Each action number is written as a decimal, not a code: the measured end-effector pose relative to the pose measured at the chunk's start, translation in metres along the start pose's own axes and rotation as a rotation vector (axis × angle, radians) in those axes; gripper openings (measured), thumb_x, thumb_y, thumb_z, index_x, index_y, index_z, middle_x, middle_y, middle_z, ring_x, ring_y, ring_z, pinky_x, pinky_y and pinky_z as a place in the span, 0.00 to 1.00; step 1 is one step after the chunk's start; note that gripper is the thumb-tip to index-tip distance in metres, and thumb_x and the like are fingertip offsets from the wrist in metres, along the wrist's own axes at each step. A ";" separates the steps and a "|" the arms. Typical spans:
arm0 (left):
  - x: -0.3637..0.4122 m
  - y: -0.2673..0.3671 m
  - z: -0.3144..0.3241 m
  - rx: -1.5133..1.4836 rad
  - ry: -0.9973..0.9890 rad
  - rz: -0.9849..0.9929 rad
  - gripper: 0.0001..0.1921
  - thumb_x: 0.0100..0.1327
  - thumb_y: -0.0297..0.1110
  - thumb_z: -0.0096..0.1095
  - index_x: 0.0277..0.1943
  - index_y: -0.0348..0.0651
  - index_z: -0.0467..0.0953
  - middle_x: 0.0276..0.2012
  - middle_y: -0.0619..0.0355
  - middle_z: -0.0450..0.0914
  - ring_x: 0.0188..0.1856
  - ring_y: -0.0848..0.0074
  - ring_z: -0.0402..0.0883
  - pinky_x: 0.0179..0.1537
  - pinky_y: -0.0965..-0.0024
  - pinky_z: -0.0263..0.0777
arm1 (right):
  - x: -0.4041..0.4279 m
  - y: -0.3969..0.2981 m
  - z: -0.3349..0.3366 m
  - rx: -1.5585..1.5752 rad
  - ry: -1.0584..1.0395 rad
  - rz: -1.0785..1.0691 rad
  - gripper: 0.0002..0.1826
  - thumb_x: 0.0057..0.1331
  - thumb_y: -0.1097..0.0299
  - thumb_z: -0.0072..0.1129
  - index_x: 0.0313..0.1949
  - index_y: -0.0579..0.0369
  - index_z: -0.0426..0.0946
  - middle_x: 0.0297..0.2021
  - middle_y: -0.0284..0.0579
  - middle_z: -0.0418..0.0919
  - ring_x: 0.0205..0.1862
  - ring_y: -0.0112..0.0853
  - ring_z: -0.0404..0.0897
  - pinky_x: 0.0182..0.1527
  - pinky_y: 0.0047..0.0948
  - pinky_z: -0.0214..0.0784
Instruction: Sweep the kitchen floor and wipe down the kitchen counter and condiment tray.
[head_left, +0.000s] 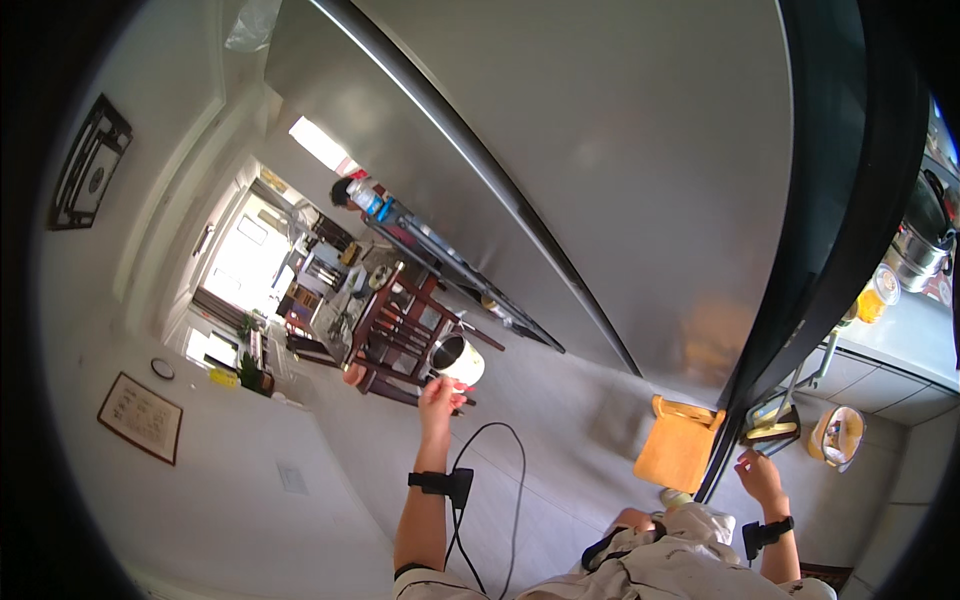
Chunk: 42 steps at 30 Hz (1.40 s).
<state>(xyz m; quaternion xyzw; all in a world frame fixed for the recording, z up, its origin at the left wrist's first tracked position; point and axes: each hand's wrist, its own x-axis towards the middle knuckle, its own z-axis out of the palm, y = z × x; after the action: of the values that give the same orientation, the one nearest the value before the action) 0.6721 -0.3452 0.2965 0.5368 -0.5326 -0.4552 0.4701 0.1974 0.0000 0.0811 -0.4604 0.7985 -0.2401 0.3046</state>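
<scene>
A white mug or small pot (466, 365) with a dark metal interior is gripped by my left hand (439, 397). Its mouth tips toward the left, and small red details show beside my fingers. My right hand (759, 475) hangs low beside the dark door frame, its fingers loosely bent with nothing visible in them. Nearest to that hand are a dustpan (772, 431) on the floor and a small wooden chair (679, 444). A large grey refrigerator door (600, 165) rises in front of me.
A dark wood chair (397, 330) and a cluttered dining table (337, 315) stand beyond the mug. One person (343, 193) is partly hidden behind a folding rack (450, 259). To the right are a waste bin (838, 439) and a counter (911, 337) with pots. A black cable (523, 465) loops by my left arm.
</scene>
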 end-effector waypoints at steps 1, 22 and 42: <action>0.022 0.010 -0.010 -0.012 0.001 0.039 0.09 0.70 0.34 0.53 0.41 0.37 0.75 0.33 0.57 0.81 0.28 0.82 0.77 0.31 0.79 0.72 | 0.004 -0.012 0.003 0.007 0.008 0.003 0.09 0.58 0.67 0.61 0.36 0.57 0.77 0.34 0.50 0.80 0.37 0.47 0.80 0.40 0.42 0.72; 0.519 0.042 -0.127 -0.060 0.023 0.371 0.11 0.71 0.36 0.52 0.40 0.37 0.77 0.28 0.61 0.79 0.22 0.88 0.69 0.25 0.82 0.63 | 0.050 -0.256 0.211 0.277 0.334 0.504 0.07 0.56 0.76 0.57 0.35 0.63 0.74 0.27 0.53 0.80 0.31 0.46 0.80 0.34 0.38 0.72; 0.556 -0.056 -0.401 -0.045 0.353 -0.056 0.11 0.69 0.41 0.55 0.42 0.43 0.76 0.31 0.62 0.81 0.27 0.80 0.78 0.31 0.80 0.70 | 0.009 -0.291 0.322 0.049 0.263 0.414 0.05 0.61 0.74 0.55 0.36 0.62 0.73 0.25 0.49 0.78 0.21 0.36 0.78 0.25 0.33 0.70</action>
<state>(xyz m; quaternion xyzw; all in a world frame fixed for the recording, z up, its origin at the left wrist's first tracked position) 1.0868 -0.8936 0.3053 0.6125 -0.4163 -0.3784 0.5553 0.5932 -0.1755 0.0469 -0.2442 0.9025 -0.2496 0.2520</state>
